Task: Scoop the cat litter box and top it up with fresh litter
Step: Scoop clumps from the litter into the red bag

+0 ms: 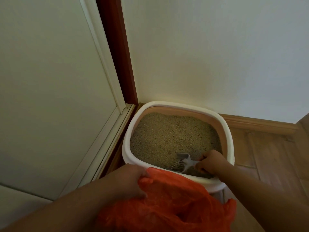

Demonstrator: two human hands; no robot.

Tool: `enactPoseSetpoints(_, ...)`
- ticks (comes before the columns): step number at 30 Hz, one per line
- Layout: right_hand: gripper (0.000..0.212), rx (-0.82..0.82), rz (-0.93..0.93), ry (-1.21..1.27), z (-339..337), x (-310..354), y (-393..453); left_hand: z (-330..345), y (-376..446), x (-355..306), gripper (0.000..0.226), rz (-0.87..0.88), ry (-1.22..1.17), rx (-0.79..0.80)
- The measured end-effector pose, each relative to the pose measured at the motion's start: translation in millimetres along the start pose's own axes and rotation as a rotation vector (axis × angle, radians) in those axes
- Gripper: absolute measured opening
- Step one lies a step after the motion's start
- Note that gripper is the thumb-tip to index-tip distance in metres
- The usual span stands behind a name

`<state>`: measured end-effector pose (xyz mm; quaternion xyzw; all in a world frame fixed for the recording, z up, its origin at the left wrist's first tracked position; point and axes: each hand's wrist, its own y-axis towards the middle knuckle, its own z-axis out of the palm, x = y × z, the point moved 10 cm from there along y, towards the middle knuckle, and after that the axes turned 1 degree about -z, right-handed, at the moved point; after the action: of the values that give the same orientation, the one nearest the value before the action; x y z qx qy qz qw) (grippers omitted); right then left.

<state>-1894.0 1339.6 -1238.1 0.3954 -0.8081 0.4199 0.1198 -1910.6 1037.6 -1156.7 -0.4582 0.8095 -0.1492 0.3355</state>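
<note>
A white litter box (128,131) with a pink inner wall stands in the corner of the room, filled with beige litter (170,136). My right hand (211,162) grips the handle of a grey slotted scoop (181,162), whose head lies in the litter at the near right side of the box. My left hand (127,181) grips the rim of an orange plastic bag (173,203), held just in front of the box's near edge. The bag covers part of the near rim.
A white door (50,97) with a dark red frame (117,51) stands to the left. A white wall (217,56) rises behind the box. Wooden floor (274,156) and a wooden skirting board (257,124) lie to the right.
</note>
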Motion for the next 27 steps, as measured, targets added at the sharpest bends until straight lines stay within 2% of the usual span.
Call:
enactPoseSetpoints(6, 0.008, -0.005, -0.041, 0.115, 32, 26, 20, -2, 3, 7, 0.064, 0.004, -0.022, 0.003)
enactPoseSetpoints(13, 0.012, 0.028, -0.065, 0.278, 74, 64, 50, -1, 3, 26, 0.05, -0.031, -0.075, 0.031)
enactPoseSetpoints(19, 0.019, 0.055, -0.067, 0.482, 101, 90, 63, -5, -3, 32, 0.058, -0.04, -0.087, 0.014)
enactPoseSetpoints(27, 0.024, 0.113, -0.073, 0.737, 99, 93, 57, -8, -9, 20, 0.058, -0.02, -0.106, 0.007)
